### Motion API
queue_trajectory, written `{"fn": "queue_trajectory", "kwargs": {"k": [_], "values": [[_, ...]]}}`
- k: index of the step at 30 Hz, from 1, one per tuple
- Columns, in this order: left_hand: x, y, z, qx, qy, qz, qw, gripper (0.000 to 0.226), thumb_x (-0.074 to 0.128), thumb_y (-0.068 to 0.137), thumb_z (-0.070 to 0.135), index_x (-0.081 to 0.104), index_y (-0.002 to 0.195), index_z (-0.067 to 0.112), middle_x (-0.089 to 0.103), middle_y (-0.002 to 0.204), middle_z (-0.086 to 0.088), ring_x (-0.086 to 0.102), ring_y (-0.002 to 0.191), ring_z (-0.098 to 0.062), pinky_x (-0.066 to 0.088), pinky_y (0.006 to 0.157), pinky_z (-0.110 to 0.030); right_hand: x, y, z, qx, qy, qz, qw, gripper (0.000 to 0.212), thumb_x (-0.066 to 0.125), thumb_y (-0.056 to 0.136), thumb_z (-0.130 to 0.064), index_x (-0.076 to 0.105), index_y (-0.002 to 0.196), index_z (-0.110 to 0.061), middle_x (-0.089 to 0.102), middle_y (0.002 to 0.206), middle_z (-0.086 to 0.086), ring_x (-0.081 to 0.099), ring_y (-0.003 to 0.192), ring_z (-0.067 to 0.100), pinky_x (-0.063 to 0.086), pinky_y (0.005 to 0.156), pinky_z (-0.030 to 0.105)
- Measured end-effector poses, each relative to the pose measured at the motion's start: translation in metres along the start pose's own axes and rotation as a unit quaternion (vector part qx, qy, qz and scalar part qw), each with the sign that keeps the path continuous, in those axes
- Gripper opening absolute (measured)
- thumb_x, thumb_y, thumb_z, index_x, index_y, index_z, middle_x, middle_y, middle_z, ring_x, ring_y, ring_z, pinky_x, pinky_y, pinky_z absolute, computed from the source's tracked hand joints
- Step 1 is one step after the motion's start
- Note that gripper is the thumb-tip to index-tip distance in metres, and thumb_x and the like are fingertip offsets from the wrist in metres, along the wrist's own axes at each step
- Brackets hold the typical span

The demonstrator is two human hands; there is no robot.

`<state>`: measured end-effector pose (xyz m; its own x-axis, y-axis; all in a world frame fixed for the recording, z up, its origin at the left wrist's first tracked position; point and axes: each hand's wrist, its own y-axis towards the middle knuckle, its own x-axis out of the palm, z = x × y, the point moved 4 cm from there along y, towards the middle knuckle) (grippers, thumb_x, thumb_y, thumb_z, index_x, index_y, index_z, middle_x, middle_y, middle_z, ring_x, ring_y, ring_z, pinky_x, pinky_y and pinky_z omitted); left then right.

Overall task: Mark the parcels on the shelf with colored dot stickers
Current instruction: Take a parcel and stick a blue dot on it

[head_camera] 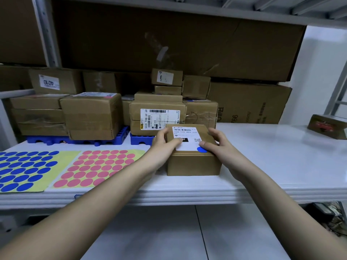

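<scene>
A small brown parcel (pixel 193 162) with a white shipping label stands on the white shelf (pixel 262 166) in front of me. A blue dot sticker (pixel 201 150) lies on the label's near right corner. My left hand (pixel 165 142) grips the parcel's left side, thumb lying across the label. My right hand (pixel 216 142) holds the right side, and its thumb presses on the blue dot. Two sticker sheets lie flat to the left: one with blue dots (pixel 24 169), one with pink dots (pixel 99 167).
Stacked brown parcels (pixel 157 117) sit on blue plastic pallets (pixel 78 140) at the back of the shelf, with large cartons (pixel 247 102) behind them. A small box (pixel 326 126) rests at the far right. Bare shelf surface stretches right of the held parcel.
</scene>
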<state>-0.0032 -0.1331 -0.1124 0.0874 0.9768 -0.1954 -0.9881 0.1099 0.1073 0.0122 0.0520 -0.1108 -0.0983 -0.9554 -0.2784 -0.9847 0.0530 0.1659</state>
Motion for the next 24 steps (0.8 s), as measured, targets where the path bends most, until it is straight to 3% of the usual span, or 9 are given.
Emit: {"fn": "queue_trajectory", "kwargs": {"k": [4,8,13,17,19,21,24], "values": [[0.005,-0.002,-0.003,-0.039,-0.033,-0.028,0.998,0.061,0.061,0.077,0.044,0.037,0.133,0.035,0.052,0.133,0.004,0.054,0.119,-0.019,0.043,0.104,-0.044,-0.001,-0.002,0.000,0.038,0.072,0.019,0.997,0.065,0.056,0.096,-0.036,0.022,0.151,-0.024,0.050,0.129,-0.003,0.053,0.089,-0.004,0.042,0.050,0.003],[0.010,-0.006,-0.003,-0.076,-0.043,-0.032,0.996,0.063,0.057,0.064,0.051,0.050,0.123,0.033,0.060,0.123,0.003,0.061,0.107,-0.017,0.051,0.095,-0.040,0.002,-0.007,0.003,0.091,0.095,-0.008,0.991,0.052,0.052,0.095,-0.046,0.044,0.141,-0.023,0.068,0.110,-0.006,0.065,0.095,0.008,0.049,0.063,0.019],[0.012,-0.011,0.005,-0.101,-0.117,-0.030,0.987,0.036,0.059,0.088,0.035,0.055,0.123,0.024,0.070,0.105,-0.001,0.066,0.085,-0.014,0.051,0.064,-0.025,0.005,-0.016,0.000,0.103,0.123,-0.006,0.987,0.043,0.053,0.093,-0.047,0.058,0.127,-0.022,0.074,0.107,-0.002,0.069,0.092,0.013,0.050,0.061,0.023],[0.015,-0.019,0.017,-0.084,-0.156,-0.031,0.984,0.041,0.060,0.089,0.031,0.048,0.128,0.029,0.068,0.110,-0.002,0.067,0.093,-0.018,0.056,0.077,-0.033,0.005,-0.024,-0.008,0.082,0.149,0.010,0.985,0.042,0.052,0.093,-0.045,0.051,0.131,-0.026,0.072,0.109,-0.001,0.068,0.095,0.015,0.050,0.067,0.027],[0.014,-0.023,0.025,-0.077,-0.160,-0.038,0.983,0.043,0.059,0.089,0.029,0.046,0.130,0.034,0.067,0.110,-0.001,0.066,0.093,-0.019,0.057,0.075,-0.035,0.003,-0.029,-0.016,0.071,0.154,0.014,0.985,0.033,0.050,0.095,-0.039,0.050,0.126,-0.026,0.070,0.102,-0.002,0.065,0.085,0.013,0.048,0.060,0.025],[0.012,-0.028,0.033,-0.069,-0.146,-0.047,0.986,0.037,0.055,0.092,0.027,0.046,0.127,0.035,0.065,0.104,0.003,0.063,0.086,-0.015,0.052,0.062,-0.026,0.001,-0.032,-0.023,0.059,0.149,0.013,0.987,0.030,0.051,0.095,-0.032,0.053,0.124,-0.026,0.069,0.096,-0.003,0.063,0.075,0.010,0.044,0.048,0.017],[0.008,-0.033,0.042,-0.043,-0.118,-0.065,0.990,0.035,0.050,0.093,0.020,0.049,0.125,0.035,0.065,0.096,0.008,0.060,0.077,-0.010,0.050,0.056,-0.020,-0.005,-0.034,-0.031,0.040,0.156,0.028,0.987,0.032,0.053,0.093,-0.020,0.056,0.125,-0.023,0.069,0.092,-0.001,0.061,0.066,0.010,0.040,0.040,0.013]]}}
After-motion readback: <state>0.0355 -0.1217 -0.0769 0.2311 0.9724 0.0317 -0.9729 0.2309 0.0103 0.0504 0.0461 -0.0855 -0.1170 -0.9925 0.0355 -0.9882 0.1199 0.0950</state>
